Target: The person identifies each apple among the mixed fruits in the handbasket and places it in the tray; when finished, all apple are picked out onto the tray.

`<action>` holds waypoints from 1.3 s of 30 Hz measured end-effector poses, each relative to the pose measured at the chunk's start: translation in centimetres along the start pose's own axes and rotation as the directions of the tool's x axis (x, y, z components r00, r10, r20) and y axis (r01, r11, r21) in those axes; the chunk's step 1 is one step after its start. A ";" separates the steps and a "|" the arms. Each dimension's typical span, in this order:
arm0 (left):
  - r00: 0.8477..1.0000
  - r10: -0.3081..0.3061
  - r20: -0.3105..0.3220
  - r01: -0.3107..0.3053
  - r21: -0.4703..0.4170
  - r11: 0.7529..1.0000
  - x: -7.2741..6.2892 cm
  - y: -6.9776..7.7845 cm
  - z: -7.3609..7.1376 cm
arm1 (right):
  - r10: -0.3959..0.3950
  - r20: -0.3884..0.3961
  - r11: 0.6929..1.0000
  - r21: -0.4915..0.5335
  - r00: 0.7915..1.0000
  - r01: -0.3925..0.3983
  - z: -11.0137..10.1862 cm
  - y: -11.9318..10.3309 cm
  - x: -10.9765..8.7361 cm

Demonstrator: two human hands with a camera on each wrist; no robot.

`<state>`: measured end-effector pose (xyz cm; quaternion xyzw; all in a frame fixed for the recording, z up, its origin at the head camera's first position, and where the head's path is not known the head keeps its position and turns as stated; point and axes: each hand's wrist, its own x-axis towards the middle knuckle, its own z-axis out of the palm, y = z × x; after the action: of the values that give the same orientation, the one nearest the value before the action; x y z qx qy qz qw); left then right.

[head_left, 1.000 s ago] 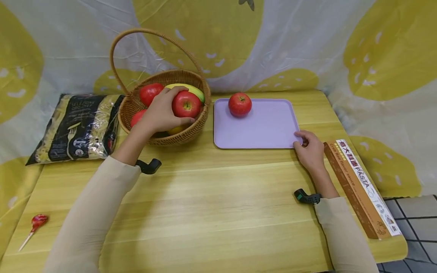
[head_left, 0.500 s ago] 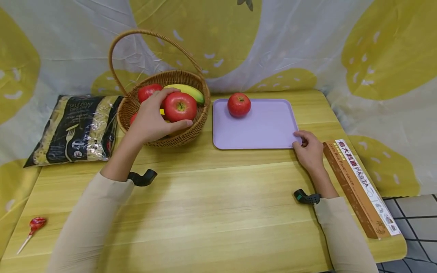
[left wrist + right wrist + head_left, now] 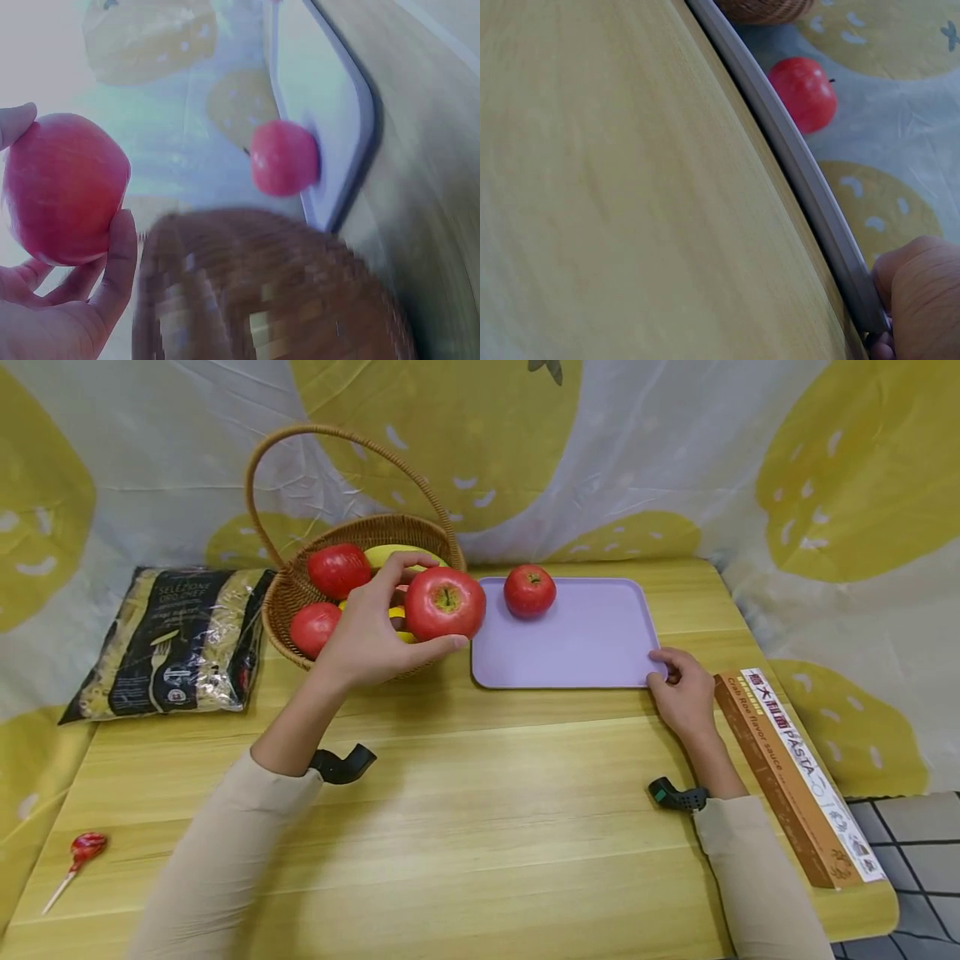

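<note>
My left hand holds a red apple between thumb and fingers, above the right rim of the wicker basket. The left wrist view shows the same apple gripped clear of the basket. Two more red apples and yellow fruit, one a banana, lie in the basket, partly hidden by the hand. A lilac tray stands to the right with one apple at its back left. At the tray's front right corner, my right hand pinches the rim, also visible in the right wrist view.
A black bag of pasta lies left of the basket. Front left on the table is a red lollipop. A long pasta box lies along the right edge. The basket's tall handle arches over it, and a patterned cloth hangs behind.
My left hand has lifted the apple out of the basket and carried it right, past the rim towards the tray. The right hand has stayed at the tray's corner.
</note>
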<state>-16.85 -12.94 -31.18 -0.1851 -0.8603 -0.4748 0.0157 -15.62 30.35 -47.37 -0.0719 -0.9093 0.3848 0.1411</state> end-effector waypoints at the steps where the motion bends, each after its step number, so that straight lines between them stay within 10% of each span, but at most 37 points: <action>1: 1.000 0.015 0.005 -0.015 -0.013 1.000 0.2 0.2 0.4 | 0.001 -0.001 1.000 -0.003 1.000 -0.001 0.0 0.0 0.0; 18: 0.992 0.037 0.121 -0.022 -0.126 0.992 5.8 1.9 8.6 | -0.003 0.010 1.000 -0.004 1.000 0.003 0.0 -0.3 0.0; 35: 0.965 -0.198 0.171 0.231 -0.201 0.952 10.9 1.0 16.5 | -0.023 -0.008 1.000 -0.001 1.000 0.023 0.2 0.0 0.2; 39: 0.964 -0.219 0.152 0.236 -0.108 0.966 11.9 1.0 18.0 | -0.010 -0.009 1.000 0.002 1.000 0.010 0.2 0.0 0.1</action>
<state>-24.94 5.98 -37.80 -0.1180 -0.8434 -0.5123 -0.1105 -15.82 30.25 -47.52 -0.0688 -0.9086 0.3847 0.1474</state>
